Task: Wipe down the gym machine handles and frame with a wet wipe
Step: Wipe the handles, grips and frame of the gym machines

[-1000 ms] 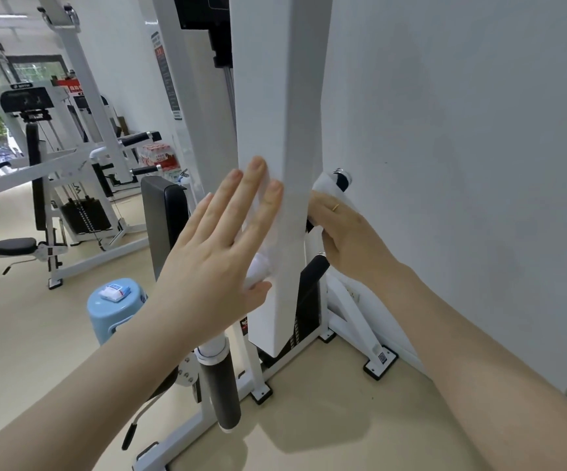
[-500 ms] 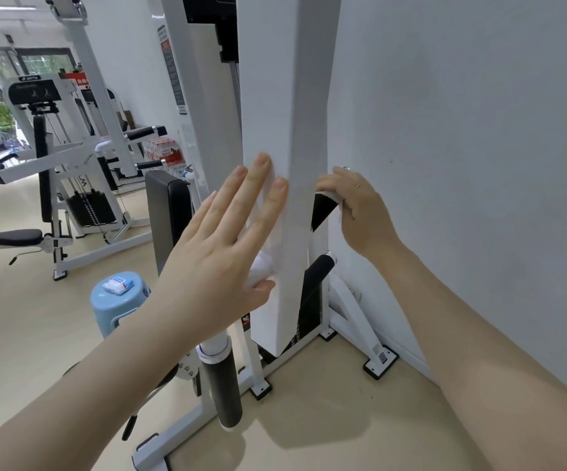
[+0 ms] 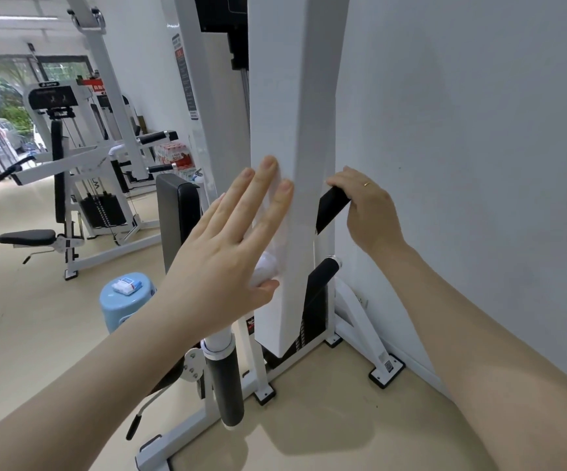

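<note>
Left hand flat against the white post of the machine, fingers straight and slightly spread, pressing a white wipe to the post face. Wipe shows under the fingers and bunches by the thumb. Right hand is behind the post on the wall side, fingers curled over the top end of a black handle; a ring on one finger. Second black handle lower down, untouched. Black roller pad below the left wrist. Blue stool left of the machine, small wipe pack lying on top. More machines further back on the left.
</note>
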